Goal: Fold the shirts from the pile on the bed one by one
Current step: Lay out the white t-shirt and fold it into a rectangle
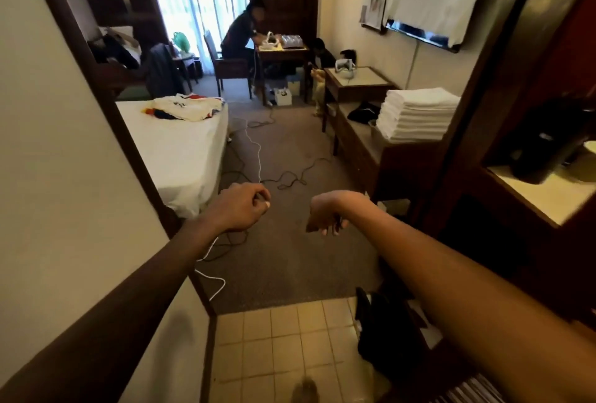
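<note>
A loose pile of shirts (185, 107), mostly white with red, blue and yellow patches, lies on the far end of the white bed (180, 151) at the left. I stand in a doorway well short of the bed. Both arms reach forward over the carpet. My left hand (242, 207) is curled into a loose fist with nothing visible in it. My right hand (325, 215) hangs from a bent wrist, fingers curled downward; something small and dark shows at the fingers, too unclear to name.
White and dark cables (258, 157) trail across the grey carpet between bed and a low wooden bench (358, 147) carrying stacked white towels (416, 114). A person sits at a table (283, 51) by the window; another crouches nearby. Tiled floor (283, 344) lies underfoot, a dark bag (383, 331) to the right.
</note>
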The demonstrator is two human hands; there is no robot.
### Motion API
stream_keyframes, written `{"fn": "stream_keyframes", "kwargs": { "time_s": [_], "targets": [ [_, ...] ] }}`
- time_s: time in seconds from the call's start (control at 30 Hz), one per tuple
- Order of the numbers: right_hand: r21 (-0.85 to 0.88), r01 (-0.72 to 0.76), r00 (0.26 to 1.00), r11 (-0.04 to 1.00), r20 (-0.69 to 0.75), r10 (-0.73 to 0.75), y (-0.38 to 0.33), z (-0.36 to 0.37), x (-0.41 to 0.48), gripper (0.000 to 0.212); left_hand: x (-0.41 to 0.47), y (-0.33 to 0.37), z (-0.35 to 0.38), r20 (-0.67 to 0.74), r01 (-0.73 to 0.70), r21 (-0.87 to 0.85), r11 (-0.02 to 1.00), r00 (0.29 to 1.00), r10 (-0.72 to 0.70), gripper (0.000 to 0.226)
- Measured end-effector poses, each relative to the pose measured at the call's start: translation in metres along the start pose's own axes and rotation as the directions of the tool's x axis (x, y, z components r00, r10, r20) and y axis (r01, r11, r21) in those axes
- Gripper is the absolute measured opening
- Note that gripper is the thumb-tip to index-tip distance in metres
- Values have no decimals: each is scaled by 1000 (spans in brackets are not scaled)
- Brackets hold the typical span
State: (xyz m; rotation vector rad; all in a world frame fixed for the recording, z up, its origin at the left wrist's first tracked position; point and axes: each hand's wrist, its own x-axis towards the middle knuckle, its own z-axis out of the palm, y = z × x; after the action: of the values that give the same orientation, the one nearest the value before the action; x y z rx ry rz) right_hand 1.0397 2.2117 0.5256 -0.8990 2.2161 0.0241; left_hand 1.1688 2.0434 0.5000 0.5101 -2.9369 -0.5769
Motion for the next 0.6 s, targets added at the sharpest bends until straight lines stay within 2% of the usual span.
{"fn": "stream_keyframes", "kwargs": {
  "time_s": [0.1, 0.33, 0.4, 0.5, 0.6],
  "targets": [
    [21, 1, 1000, 1000, 7, -1, -8, -53, 61, 23, 71, -25, -12, -14, 21, -17, 1000, 1000, -21, 22],
    [-112, 32, 997, 993, -62, -39, -13, -222, 206, 24, 267, -67, -61, -61, 75, -46, 996, 995, -77, 24],
    [-134, 38, 992, 990, -113, -54, -12, -268, 242, 23, 318, -76, -76, -80, 78, -48, 996, 993, -81, 24],
    [-178, 55, 960, 982, -262, -102, -16, -322, 290, 20, 385, -89, -94, -112, 76, -40, 996, 990, -81, 26],
    [-193, 51, 907, 980, -401, -126, -25, -363, 336, 32, 447, -103, -106, -124, 75, -44, 996, 989, -80, 28]
  ]
}}
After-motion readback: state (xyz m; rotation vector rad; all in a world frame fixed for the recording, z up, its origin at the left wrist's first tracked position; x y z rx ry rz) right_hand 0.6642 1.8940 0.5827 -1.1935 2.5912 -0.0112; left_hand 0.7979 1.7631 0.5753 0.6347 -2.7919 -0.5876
